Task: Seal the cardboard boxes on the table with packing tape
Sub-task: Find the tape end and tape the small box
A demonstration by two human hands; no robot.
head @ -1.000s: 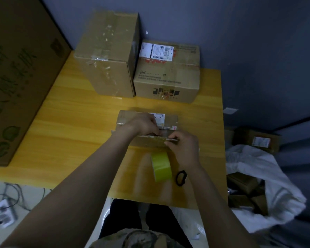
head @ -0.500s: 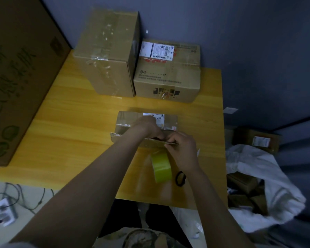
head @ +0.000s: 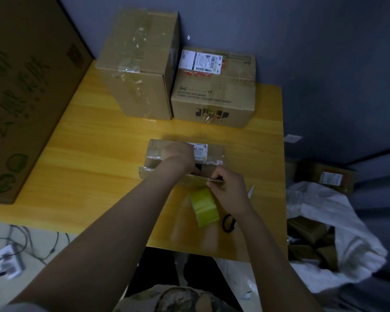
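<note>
Head view, items as found:

1. Small flat brown cardboard box [head: 154, 153]: centre of the yellow wooden table [head: 88, 154], not sealed.
2. Your left hand [head: 178, 154]: lies on the box top, fingers bent toward the seam. Whether that grip clasps the far flap or only presses it cannot be told.
3. Your right hand [head: 231, 192]: grip pinching the edge of the near flap [head: 196, 179].
4. Yellow-green roll of packing tape [head: 204, 207]: standing on edge, just near of the box, unheld.
5. Tall brown cardboard box [head: 140, 64] and labelled brown cardboard box [head: 214, 91]: far side, touching, both showing clear tape.

Change: a second ago the flaps lay almost shut. Now the near flap is lifted and a dark gap shows at the seam. The roll has not moved. Judged: taping has not begun here, and you need the flaps to meet flat first.
</note>
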